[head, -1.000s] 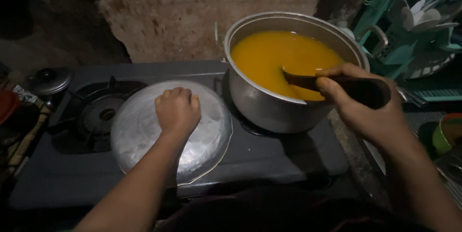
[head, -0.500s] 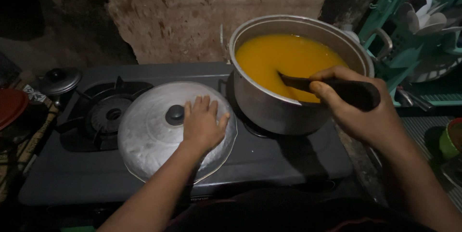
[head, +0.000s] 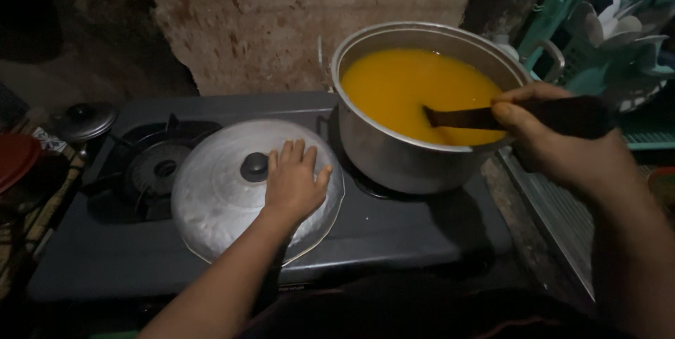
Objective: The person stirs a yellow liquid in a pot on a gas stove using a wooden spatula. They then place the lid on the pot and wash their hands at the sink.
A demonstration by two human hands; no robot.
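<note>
On the dark two-burner stove (head: pixel 394 233), seen from the head camera, we rest our left hand (head: pixel 295 181) flat on a round metal lid (head: pixel 211 198), fingers spread just right of its black knob (head: pixel 254 167). The lid lies over the stove's middle, partly covering the left burner (head: pixel 151 170). Our right hand (head: pixel 562 149) has its fingers wrapped around a dark ladle handle (head: pixel 562 115), whose end dips into orange soup (head: pixel 408 89) in the large steel pot (head: pixel 401 160) on the right burner.

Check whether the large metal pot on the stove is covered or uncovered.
Uncovered. The large metal pot shows its orange liquid openly, and the round metal lid lies flat on the stovetop beside it under the left hand.
</note>
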